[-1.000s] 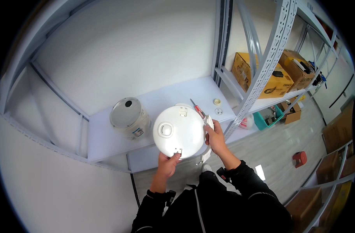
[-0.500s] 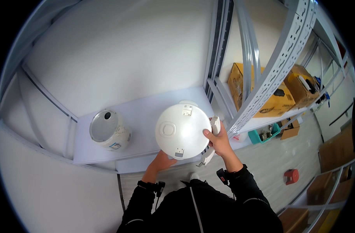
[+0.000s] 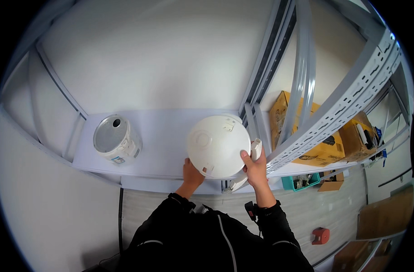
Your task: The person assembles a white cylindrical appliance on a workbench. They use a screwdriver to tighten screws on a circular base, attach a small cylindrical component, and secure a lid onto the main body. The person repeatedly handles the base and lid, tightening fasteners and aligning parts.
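Between my two hands is a round white appliance (image 3: 219, 147), shaped like a rice cooker, its smooth face turned up toward me. That face has a shallow round recess and two small fittings near the rim. My left hand (image 3: 192, 174) holds the lower left edge, fingers partly hidden beneath it. On the right side, my right hand (image 3: 256, 168) grips the rim with the thumb on top, beside a white curved handle piece (image 3: 256, 147). Another white handle end (image 3: 236, 183) sticks out below that hand. The appliance is over the pale shelf (image 3: 164, 136); whether it touches the shelf is hidden.
A white bucket-like container (image 3: 130, 147) with a grey top and a dark round hole stands on the shelf's left. Grey perforated rack posts (image 3: 334, 99) rise at right, beside cardboard boxes (image 3: 279, 115). A teal bin (image 3: 302, 181) and a red stool (image 3: 321, 235) are farther right.
The whole view has shifted. The round appliance has moved right, farther from the bucket-like container, and turned slightly. Both hands have kept their hold on it.
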Demonstrator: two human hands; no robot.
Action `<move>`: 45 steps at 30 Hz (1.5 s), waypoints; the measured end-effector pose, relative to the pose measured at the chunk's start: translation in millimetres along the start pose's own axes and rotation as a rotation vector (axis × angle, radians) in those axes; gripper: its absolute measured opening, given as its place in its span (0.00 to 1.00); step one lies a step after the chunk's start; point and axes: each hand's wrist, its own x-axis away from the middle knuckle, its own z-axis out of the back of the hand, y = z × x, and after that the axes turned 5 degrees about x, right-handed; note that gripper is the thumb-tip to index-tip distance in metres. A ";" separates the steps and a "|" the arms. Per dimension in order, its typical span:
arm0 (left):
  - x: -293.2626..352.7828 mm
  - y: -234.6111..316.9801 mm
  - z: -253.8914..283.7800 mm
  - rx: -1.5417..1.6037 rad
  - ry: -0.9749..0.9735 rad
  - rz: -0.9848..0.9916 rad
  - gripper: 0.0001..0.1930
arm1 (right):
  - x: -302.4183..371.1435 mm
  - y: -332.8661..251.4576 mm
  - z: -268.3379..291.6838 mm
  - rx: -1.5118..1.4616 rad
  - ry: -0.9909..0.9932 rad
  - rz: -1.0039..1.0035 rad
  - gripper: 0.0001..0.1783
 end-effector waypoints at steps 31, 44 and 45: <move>-16.3 -64.9 100.6 0.479 -0.094 0.381 0.45 | -110.0 184.7 -82.7 0.701 -0.057 -0.151 0.39; -44.1 -108.0 91.9 0.303 -0.082 0.185 0.41 | -117.1 169.0 -121.6 0.792 0.192 0.034 0.38; -45.5 -108.7 92.5 0.311 -0.092 0.183 0.41 | -118.1 168.3 -122.4 0.770 0.208 0.044 0.38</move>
